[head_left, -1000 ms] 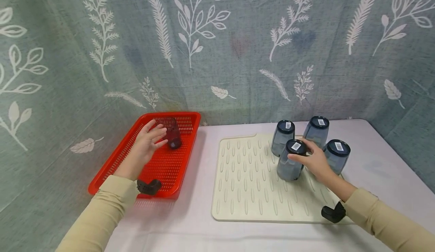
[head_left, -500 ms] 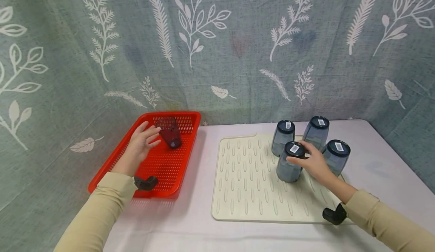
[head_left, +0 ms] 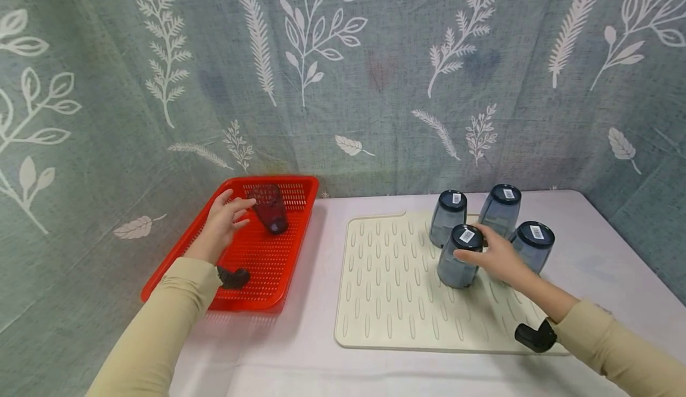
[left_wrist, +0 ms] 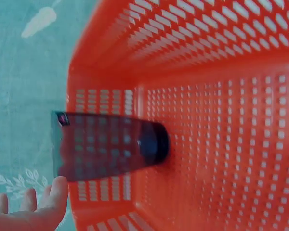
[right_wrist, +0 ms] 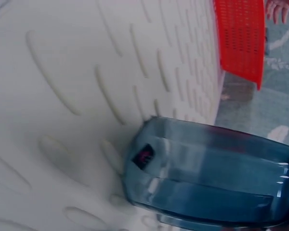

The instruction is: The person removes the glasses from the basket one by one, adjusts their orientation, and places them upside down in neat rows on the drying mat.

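My right hand (head_left: 501,257) grips an upside-down blue-grey drinking glass (head_left: 455,271) near its dark base, thumb on the near side. The glass's rim is down at the cream ribbed drying mat (head_left: 386,290), also close below it in the right wrist view, where the glass (right_wrist: 207,173) fills the lower right. My left hand (head_left: 218,224) hovers over the red perforated basket (head_left: 286,278) with fingers loosely spread, holding nothing. Beside its fingertips another glass (head_left: 270,209) leans on the basket's far wall, mouth up; in the left wrist view this glass (left_wrist: 106,147) is apart from the thumb.
Three more upside-down glasses stand around the gripped one: one behind it (head_left: 448,221), one at the back right (head_left: 501,211) and one to the right (head_left: 532,247), partly behind my hand. A leaf-patterned curtain (head_left: 375,117) hangs behind the white-covered table (head_left: 300,349).
My left hand has drawn left, away from the glass in the basket, uncovering more of it. The glass in my right hand has shifted slightly toward me, still in its grip.
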Motion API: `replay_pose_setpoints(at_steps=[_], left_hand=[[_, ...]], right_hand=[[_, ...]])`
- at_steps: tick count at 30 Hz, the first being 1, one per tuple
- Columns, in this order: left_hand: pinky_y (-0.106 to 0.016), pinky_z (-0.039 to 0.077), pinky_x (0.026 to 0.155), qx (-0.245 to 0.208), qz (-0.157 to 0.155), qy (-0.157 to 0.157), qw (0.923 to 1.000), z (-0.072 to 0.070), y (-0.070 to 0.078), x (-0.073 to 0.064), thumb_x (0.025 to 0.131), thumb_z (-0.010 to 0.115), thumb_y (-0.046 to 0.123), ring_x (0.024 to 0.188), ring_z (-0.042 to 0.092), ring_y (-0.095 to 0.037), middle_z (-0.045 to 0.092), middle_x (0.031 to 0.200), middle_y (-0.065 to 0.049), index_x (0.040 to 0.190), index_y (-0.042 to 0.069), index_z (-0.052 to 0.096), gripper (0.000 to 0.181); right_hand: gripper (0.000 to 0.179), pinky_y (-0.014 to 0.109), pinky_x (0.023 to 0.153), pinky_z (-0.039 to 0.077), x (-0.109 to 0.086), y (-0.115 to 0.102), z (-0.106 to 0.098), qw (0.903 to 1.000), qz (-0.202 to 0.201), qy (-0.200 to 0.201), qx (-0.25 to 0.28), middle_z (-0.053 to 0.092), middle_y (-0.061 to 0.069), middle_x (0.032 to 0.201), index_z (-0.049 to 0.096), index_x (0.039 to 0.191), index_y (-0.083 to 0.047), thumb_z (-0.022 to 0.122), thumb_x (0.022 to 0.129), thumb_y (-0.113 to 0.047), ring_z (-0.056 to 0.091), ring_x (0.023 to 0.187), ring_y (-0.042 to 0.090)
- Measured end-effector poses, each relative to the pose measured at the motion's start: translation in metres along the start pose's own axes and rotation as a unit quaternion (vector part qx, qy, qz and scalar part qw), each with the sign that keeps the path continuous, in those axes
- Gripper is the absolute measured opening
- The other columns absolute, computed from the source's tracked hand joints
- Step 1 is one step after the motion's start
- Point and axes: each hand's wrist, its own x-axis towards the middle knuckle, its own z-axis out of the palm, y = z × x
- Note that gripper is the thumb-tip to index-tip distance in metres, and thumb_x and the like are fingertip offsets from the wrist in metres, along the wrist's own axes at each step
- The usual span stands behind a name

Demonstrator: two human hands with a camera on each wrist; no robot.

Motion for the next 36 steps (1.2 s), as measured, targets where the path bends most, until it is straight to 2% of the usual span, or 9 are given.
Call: replay_pose_setpoints(at_steps=[6,10,14,19,25,29,36], left_hand=[[-0.036,0.030,0.107,0.076,-0.008,0.038,0.9963,-0.005,-0.005,0.017,0.088,0.060,0.026,0.137,0.020,-0.026,0.002,0.154,-0.005,0.148,0.023,-0.003,0.088],[-0.042,0.026,0.108,0.123,-0.003,0.033,0.9919,-0.007,-0.011,0.027,0.087,0.061,0.024,0.137,0.018,-0.027,0.002,0.154,-0.008,0.148,0.021,-0.006,0.090],[-0.046,0.023,0.109,0.146,0.007,0.024,0.9889,-0.004,-0.015,0.032,0.087,0.060,0.020,0.138,0.014,-0.030,0.001,0.153,-0.013,0.147,0.017,-0.007,0.091],[-0.048,0.021,0.109,0.166,0.012,0.021,0.9858,-0.002,-0.019,0.041,0.087,0.060,0.017,0.138,0.012,-0.034,0.000,0.152,-0.016,0.147,0.014,-0.009,0.092],[-0.049,0.019,0.110,0.186,0.006,0.025,0.9822,-0.003,-0.025,0.053,0.086,0.061,0.018,0.138,0.009,-0.035,-0.002,0.152,-0.019,0.146,0.013,-0.013,0.095],[-0.049,0.019,0.110,0.180,0.000,0.028,0.9834,0.000,-0.030,0.058,0.086,0.062,0.018,0.138,0.008,-0.034,-0.002,0.152,-0.019,0.146,0.013,-0.013,0.096],[-0.048,0.016,0.111,0.162,0.001,0.034,0.9861,0.006,-0.038,0.066,0.084,0.065,0.018,0.138,0.008,-0.033,-0.002,0.152,-0.017,0.146,0.012,-0.013,0.099]], right_hand=[[0.090,0.053,0.081,0.045,0.003,-0.005,-0.007,0.9988,0.003,-0.027,-0.042,0.038,0.034,0.131,0.024,0.139,0.007,0.063,0.081,-0.048,0.042,0.114,0.048],[0.091,0.053,0.079,0.045,0.004,-0.007,-0.009,0.9975,0.005,-0.039,-0.059,0.037,0.035,0.131,0.024,0.139,0.009,0.063,0.080,-0.048,0.042,0.113,0.050],[0.092,0.056,0.085,0.043,0.003,-0.009,-0.013,0.9971,0.005,-0.042,-0.064,0.035,0.036,0.132,0.024,0.138,0.009,0.064,0.080,-0.049,0.039,0.116,0.052],[0.091,0.055,0.089,0.042,-0.001,-0.013,-0.017,0.9974,0.006,-0.043,-0.058,0.034,0.036,0.133,0.024,0.138,0.009,0.064,0.080,-0.048,0.038,0.118,0.051],[0.088,0.053,0.086,0.043,-0.008,-0.014,-0.023,0.9969,0.004,-0.045,-0.064,0.037,0.035,0.131,0.026,0.138,0.009,0.064,0.081,-0.047,0.040,0.115,0.049],[0.087,0.054,0.085,0.043,-0.015,-0.015,-0.027,0.9962,0.000,-0.041,-0.077,0.039,0.034,0.130,0.027,0.137,0.009,0.065,0.080,-0.045,0.042,0.114,0.049],[0.086,0.054,0.084,0.043,-0.025,-0.020,-0.034,0.9967,0.004,-0.047,-0.066,0.038,0.033,0.131,0.026,0.138,0.007,0.065,0.081,-0.044,0.042,0.113,0.047]])
